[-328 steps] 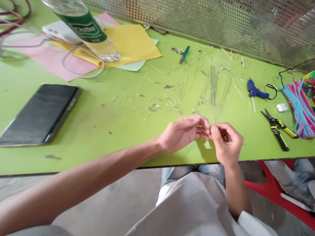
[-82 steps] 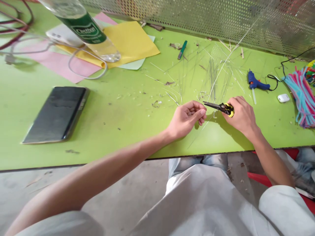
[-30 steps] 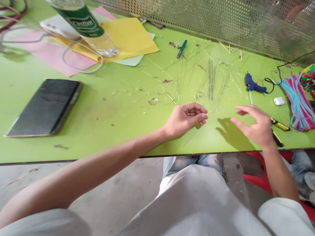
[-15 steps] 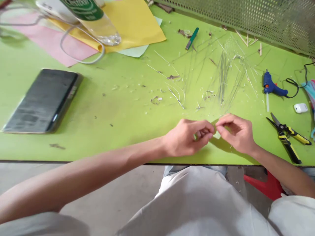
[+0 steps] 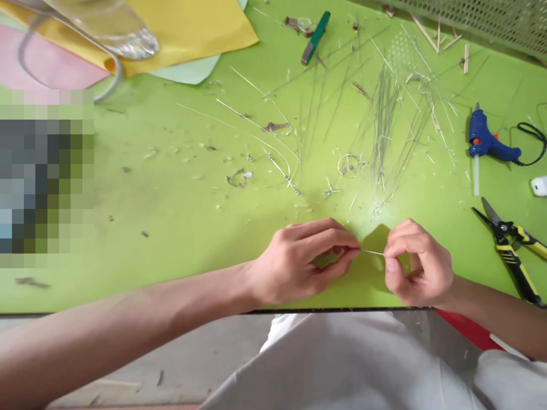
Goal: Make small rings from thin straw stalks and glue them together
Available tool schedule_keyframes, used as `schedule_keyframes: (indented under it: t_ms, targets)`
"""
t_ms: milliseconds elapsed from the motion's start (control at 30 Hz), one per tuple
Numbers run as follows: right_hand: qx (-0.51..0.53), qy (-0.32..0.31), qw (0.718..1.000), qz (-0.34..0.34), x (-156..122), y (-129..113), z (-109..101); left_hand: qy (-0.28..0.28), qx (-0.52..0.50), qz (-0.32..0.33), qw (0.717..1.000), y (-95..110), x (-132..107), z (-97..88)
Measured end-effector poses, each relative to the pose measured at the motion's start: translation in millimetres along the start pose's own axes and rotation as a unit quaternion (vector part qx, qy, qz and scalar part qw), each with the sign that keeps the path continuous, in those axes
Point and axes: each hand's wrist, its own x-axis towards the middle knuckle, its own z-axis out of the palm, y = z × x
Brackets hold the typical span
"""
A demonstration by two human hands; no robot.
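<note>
I report the left hand (image 5: 304,265) and right hand (image 5: 419,263) pinching a thin strand (image 5: 374,252) between them above the green table (image 5: 171,199), a pile of loose strands (image 5: 384,125) lying unbundled beyond.

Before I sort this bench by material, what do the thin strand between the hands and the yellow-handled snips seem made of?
The thin strand looks like dry plant fibre: pale, slightly glossy, stiff, though fine wire or plastic can't be ruled out. The snips seem to have dull grey steel blades and moulded plastic or rubber handles, matte yellow and black.
</note>
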Motion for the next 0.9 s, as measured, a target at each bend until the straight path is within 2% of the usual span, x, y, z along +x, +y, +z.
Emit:
schedule_keyframes:
  t_ms: [133, 300, 400, 467, 533, 633, 700, 733, 800, 867, 900]
  targets:
    - [-0.003, 0.001, 0.999, 0.038, -0.1, -1.3, 1.6, 0.03, 0.0, -0.027, 0.999, 0.9, 2.9, -2.2]
    - [-0.034, -0.02, 0.998, 0.039, -1.5, -4.0, 7.5, 0.024, -0.032, -0.094, 0.995, 2.3, 3.6, -4.8]
    - [-0.074, -0.027, 0.997, 0.019, 9.8, -4.4, -5.4, 0.043, -0.058, -0.07, 0.995, -0.5, 4.7, -5.4]
    - [-0.151, -0.049, 0.986, 0.059, 25.6, 3.3, -34.0, 0.059, -0.068, -0.033, 0.995, -3.8, 6.7, -4.0]
    - [-0.27, -0.071, 0.945, 0.167, 45.5, 20.0, -80.5, 0.065, -0.074, -0.017, 0.995, -7.3, 9.0, -1.5]
    - [-0.445, -0.036, 0.844, 0.298, 71.5, 58.0, -165.9, 0.068, -0.089, -0.034, 0.993, -11.9, 10.5, 1.8]
    - [-0.466, -0.041, 0.784, 0.408, 80.6, 81.2, -216.4, 0.072, -0.101, -0.05, 0.991, -14.4, 10.1, 3.3]
    - [-0.462, -0.034, 0.777, 0.426, 82.3, 88.0, -237.0, 0.073, -0.106, -0.056, 0.99, -15.4, 9.8, 4.0]
    - [-0.468, -0.009, 0.78, 0.416, 79.4, 87.3, -267.9, 0.074, -0.11, -0.067, 0.989, -16.7, 9.8, 5.0]
    - [-0.482, -0.001, 0.771, 0.416, 66.1, 68.8, -285.6, 0.075, -0.112, -0.071, 0.988, -17.1, 10.2, 5.7]
    - [-0.481, -0.02, 0.765, 0.428, 54.9, 55.6, -289.6, 0.075, -0.113, -0.069, 0.988, -17.1, 10.5, 6.0]
